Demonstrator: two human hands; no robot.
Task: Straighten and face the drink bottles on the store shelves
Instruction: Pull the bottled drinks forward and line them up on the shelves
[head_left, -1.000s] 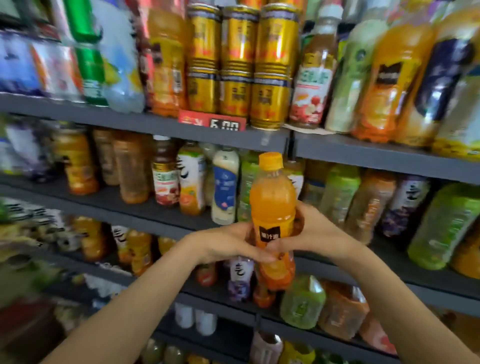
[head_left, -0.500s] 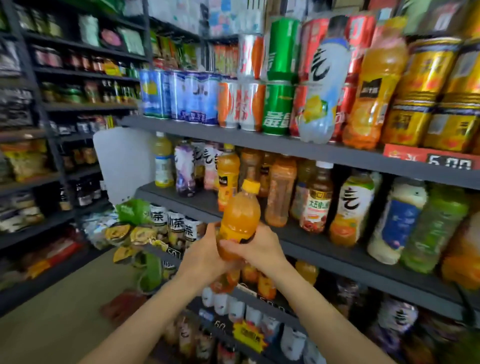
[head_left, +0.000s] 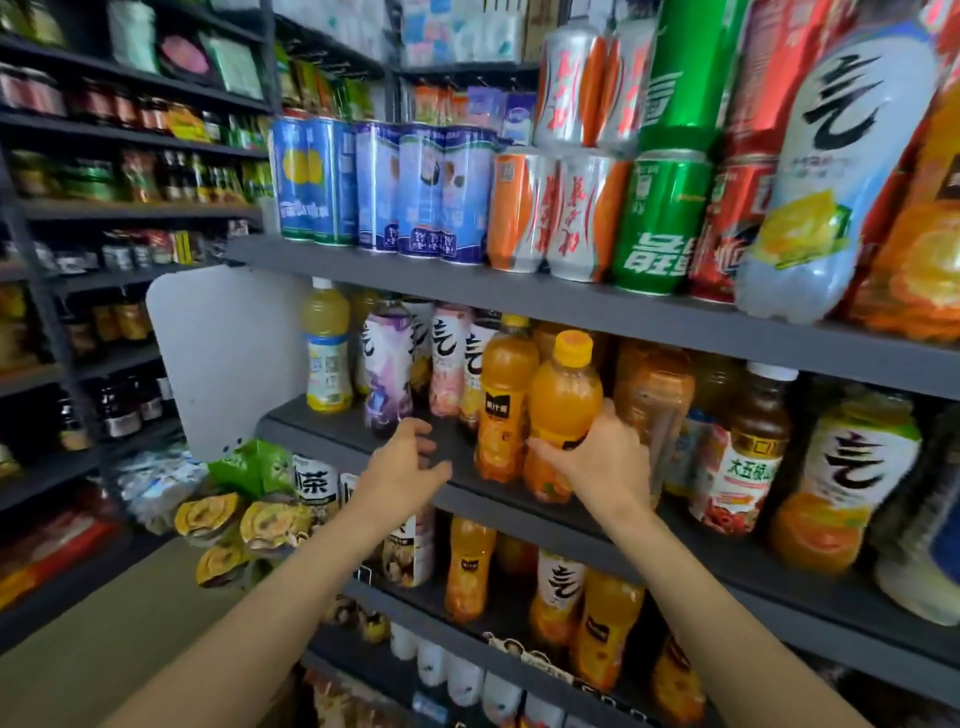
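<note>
Right hand (head_left: 597, 457) is wrapped around the lower body of the orange juice bottle (head_left: 563, 410), fingers curled on its right side, thumb across the front. Bottle stands upright at the front edge of the middle shelf (head_left: 701, 535), touching a matching orange bottle (head_left: 503, 400) on its left. Left hand (head_left: 405, 460) is off the bottle, fingers loosely spread, holding nothing, hovering over bare shelf just left of the pair. Change: half a second ago both hands held this bottle in the air in front of the shelf; now it's down in the row and the left hand has let go. Reads as placement basically done; what's left is a twist, since the label looks turned away, only a dark corner showing by the thumb. Can't confirm the base is fully seated, hand covers it. Bottles behind are hidden; far right edge is motion-blurred.
</note>
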